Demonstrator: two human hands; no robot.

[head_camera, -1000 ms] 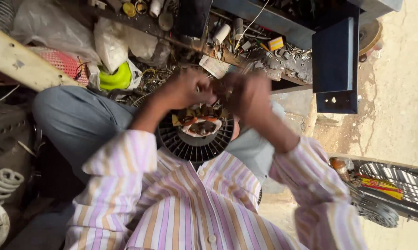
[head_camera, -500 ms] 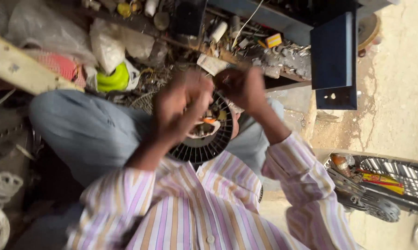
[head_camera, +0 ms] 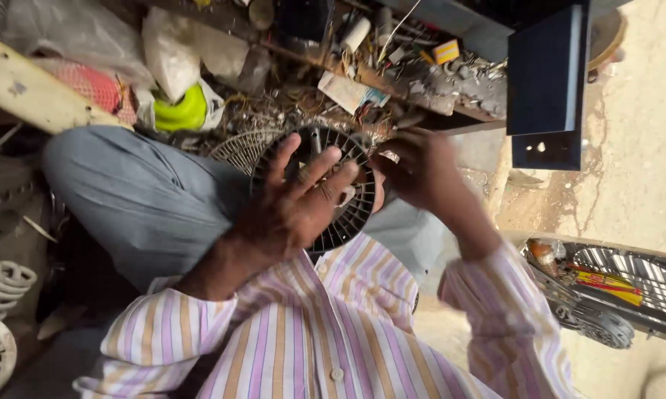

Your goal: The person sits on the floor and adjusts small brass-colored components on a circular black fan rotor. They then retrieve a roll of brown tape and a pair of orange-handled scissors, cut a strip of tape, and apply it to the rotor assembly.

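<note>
A black round slotted fan part [head_camera: 348,214] rests on my lap, against my grey trouser leg [head_camera: 148,199]. My left hand [head_camera: 292,203] lies flat over it with the fingers spread, holding it in place. My right hand [head_camera: 418,174] is at the part's right rim with the fingers curled inward. It is blurred, and a small pale bit shows by its fingertips. I cannot tell if it grips anything. Both arms wear a striped pink, purple and orange shirt.
A cluttered ledge [head_camera: 421,74] with wires, scraps and small boxes runs across the top. A dark metal box [head_camera: 547,81] stands at upper right. Plastic bags and a yellow-green object [head_camera: 182,111] sit upper left. White fan parts [head_camera: 1,295] lie at left, metal grilles [head_camera: 621,281] at right.
My left hand has opened from a curled grip to lie flat over the black part. My right hand has drawn off to the part's right rim. The view has shifted slightly.
</note>
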